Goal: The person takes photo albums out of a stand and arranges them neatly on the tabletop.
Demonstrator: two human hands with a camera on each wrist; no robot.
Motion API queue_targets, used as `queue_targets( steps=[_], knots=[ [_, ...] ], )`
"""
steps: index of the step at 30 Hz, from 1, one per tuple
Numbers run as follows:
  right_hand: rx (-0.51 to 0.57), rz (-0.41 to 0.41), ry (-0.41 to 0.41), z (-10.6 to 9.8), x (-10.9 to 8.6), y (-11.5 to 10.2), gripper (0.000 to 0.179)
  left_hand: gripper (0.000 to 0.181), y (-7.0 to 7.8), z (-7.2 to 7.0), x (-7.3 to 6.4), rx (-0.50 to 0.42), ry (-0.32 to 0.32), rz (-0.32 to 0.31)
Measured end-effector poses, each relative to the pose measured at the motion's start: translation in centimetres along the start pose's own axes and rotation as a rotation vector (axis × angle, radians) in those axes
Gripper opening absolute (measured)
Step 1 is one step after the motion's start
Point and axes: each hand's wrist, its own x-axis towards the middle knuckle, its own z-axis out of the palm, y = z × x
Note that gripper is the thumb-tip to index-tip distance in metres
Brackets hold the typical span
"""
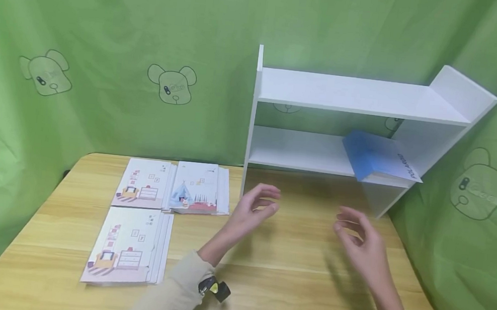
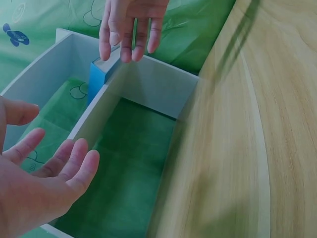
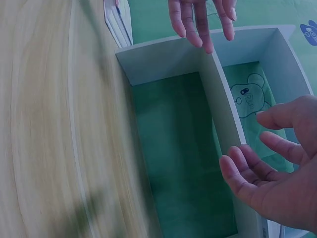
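Note:
Both hands hover over the table in front of a white two-tier shelf (image 1: 348, 94), with nothing in them. My left hand (image 1: 253, 208) is near the shelf's left side panel, its fingers loosely bent. Farther right, my right hand (image 1: 365, 246) is held in front of the shelf's right end, fingers also relaxed. A blue and white book marked POLAROID (image 1: 380, 157) lies on the lower board at its right end and juts past the front edge. In the left wrist view the blue book (image 2: 99, 77) shows between the shelf boards, beyond the left fingers (image 2: 74, 163).
Left on the wooden table (image 1: 280, 288) are three groups of overlapping white booklets: one at the back (image 1: 142, 182), one beside it with a tent picture (image 1: 196, 187), and one nearer the front (image 1: 123, 245). A green curtain (image 1: 123, 13) hangs behind.

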Motion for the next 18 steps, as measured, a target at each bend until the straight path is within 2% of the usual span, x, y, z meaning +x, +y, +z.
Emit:
queue_targets(
  steps=[8, 18],
  knots=[
    [0.034, -0.011, 0.055, -0.9, 0.3, 0.6, 0.041, 0.035, -0.7, 0.9, 0.8, -0.033, 0.001, 0.007],
    [0.007, 0.019, 0.125, -2.0, 0.7, 1.2, 0.037, 0.037, -0.4, 2.4, 1.9, -0.037, -0.001, -0.008]
  ],
)
